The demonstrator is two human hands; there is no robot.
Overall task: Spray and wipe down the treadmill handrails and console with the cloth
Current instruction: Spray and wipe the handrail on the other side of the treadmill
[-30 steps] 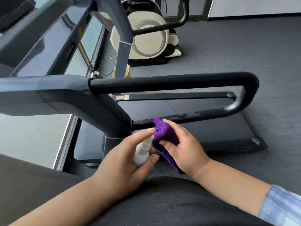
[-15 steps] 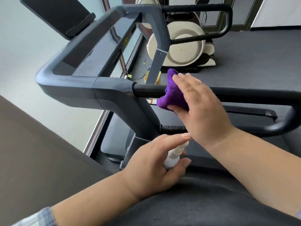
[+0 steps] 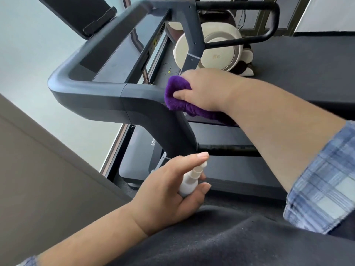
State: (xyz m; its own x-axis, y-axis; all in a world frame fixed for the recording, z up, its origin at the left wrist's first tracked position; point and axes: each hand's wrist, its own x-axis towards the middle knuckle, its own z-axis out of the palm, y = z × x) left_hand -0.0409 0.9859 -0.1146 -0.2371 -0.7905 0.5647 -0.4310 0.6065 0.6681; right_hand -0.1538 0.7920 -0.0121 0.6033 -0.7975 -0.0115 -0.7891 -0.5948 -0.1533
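My left hand (image 3: 169,191) grips a small white spray bottle (image 3: 190,181), index finger over its nozzle; I cannot tell what is in it. My right hand (image 3: 203,89) clutches the purple cloth (image 3: 177,93) against the treadmill handrail (image 3: 138,96), where grey console frame meets black bar. My forearm hides that bar. Beyond lie dark carpet (image 3: 307,60) and a cream massage chair (image 3: 217,50).

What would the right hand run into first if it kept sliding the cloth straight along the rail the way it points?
Probably the grey corner of the treadmill frame: the right hand presses the purple cloth right against it, though depth is unclear.
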